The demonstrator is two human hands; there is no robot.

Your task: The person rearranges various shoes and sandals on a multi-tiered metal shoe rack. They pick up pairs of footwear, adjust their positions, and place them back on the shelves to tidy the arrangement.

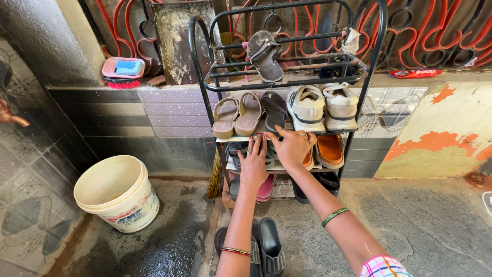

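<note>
Left hand [253, 163] and right hand [291, 149] open, fingers spread, touching dark sandal [275, 114] on shoe rack [197, 61]

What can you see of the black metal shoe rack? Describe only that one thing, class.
The shoe rack is black bent metal tubing with barred shelves, standing upright on the stone floor against a tiled ledge. One dark sandal lies on top; beige sandals and white sneakers sit below, orange ones lower. The left hand and right hand both reach its middle shelf.
</note>
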